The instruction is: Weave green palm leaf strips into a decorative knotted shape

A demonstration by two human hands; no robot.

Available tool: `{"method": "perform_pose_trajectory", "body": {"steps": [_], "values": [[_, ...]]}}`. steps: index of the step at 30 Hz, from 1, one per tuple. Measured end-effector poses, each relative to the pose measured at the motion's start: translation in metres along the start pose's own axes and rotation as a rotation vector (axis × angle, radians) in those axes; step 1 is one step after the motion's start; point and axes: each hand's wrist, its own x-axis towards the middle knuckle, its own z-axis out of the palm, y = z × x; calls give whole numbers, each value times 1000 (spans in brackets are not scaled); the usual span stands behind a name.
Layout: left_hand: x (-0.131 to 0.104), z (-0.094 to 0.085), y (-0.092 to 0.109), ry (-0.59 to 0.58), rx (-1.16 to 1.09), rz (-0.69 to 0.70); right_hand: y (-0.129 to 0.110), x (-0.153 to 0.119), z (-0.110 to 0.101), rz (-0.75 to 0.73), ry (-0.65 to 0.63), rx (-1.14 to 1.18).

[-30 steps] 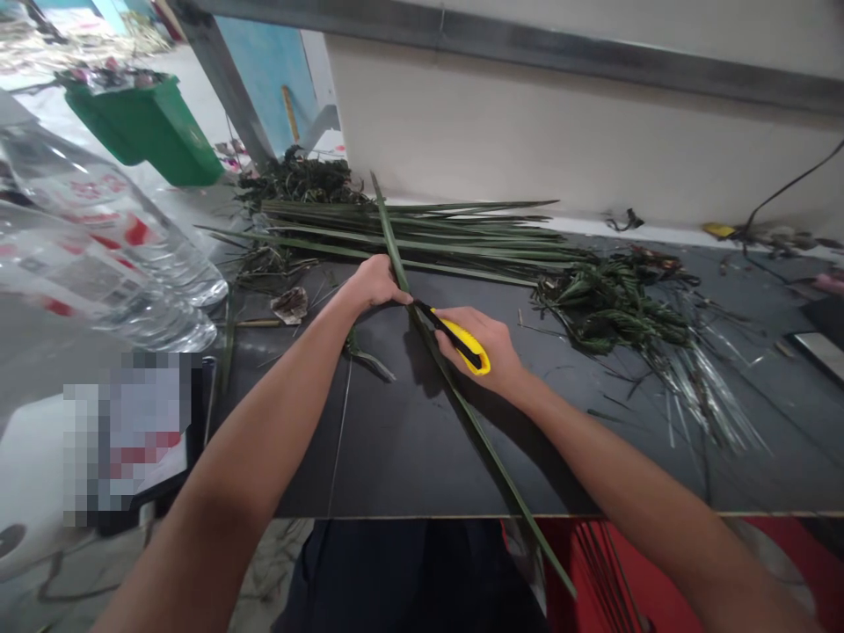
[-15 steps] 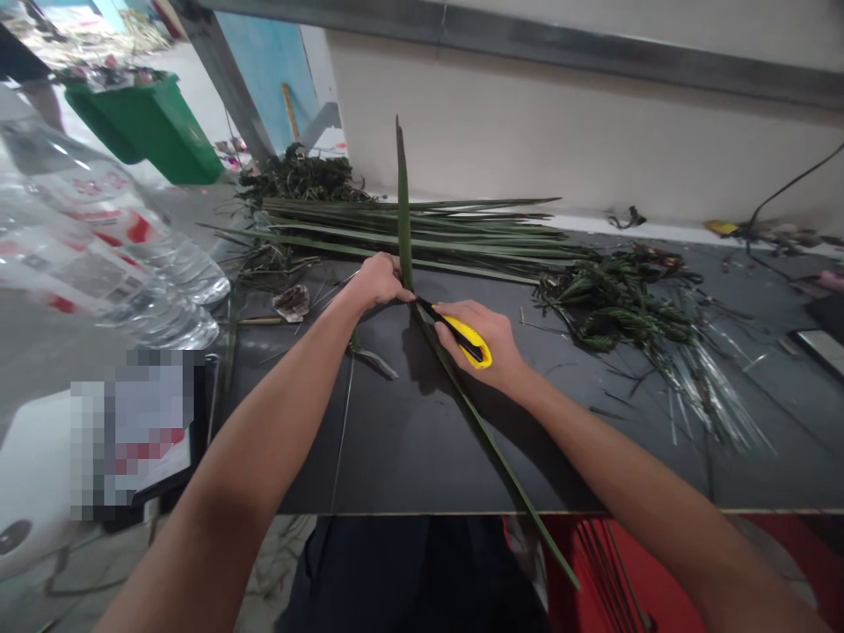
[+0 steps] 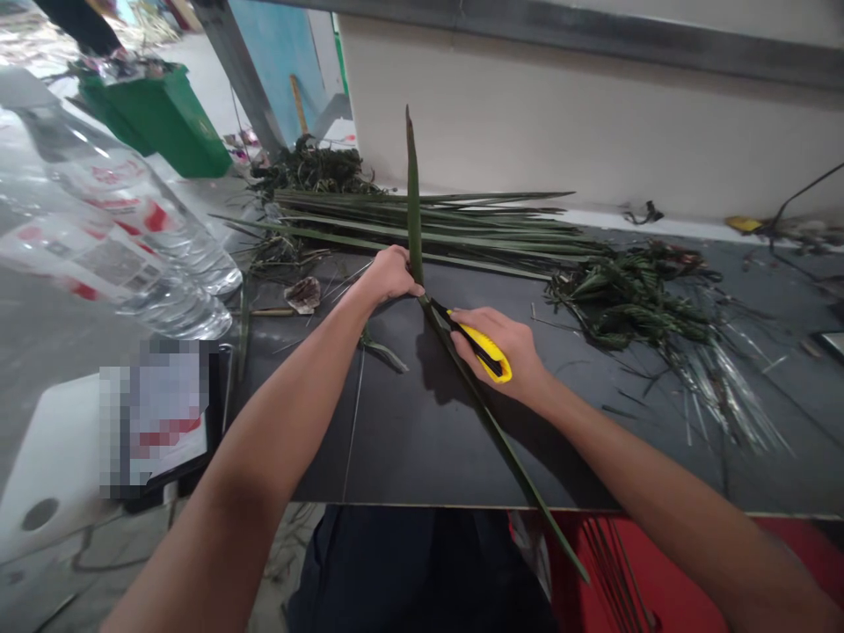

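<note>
A long green leaf (image 3: 414,215) is pinched in my left hand (image 3: 394,274), its pointed tip standing up above the fingers. Below the hand, the same leaf runs down to the right and hangs past the table's front edge. My right hand (image 3: 505,347) is wrapped round a yellow-and-black utility knife (image 3: 486,350). The knife's front end lies close to the leaf, just right of my left fingertips; I cannot tell whether the blade touches it. Behind my hands lies a bundle of long leaves (image 3: 462,230).
Woven dark green leaf pieces (image 3: 626,299) lie to the right, with clear thin strips (image 3: 738,391) beside them. Water bottles (image 3: 125,202) and a phone (image 3: 168,413) are at the left. A green bin (image 3: 164,114) stands beyond; a person's leg shows near it.
The whole view has shifted slightly to the right. The knife has moved a little away from my left fingertips, down along the leaf. Both hands keep their grip.
</note>
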Motion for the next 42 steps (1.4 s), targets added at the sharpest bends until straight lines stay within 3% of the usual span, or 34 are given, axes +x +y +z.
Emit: {"method": "perform_pose_trajectory", "body": {"steps": [14,23,31,42], "values": [[3,-3,4,-13,48,-2,-11,-16,-12,-22,-9,-16],[9,2,-13,262,9,-11,19,17,0,-74,8,2],[7,1,-8,133,174,22,23,17,2,-60,-1,-14],[-3,5,4,112,264,-17,23,6,-4,-60,12,-18]]}}
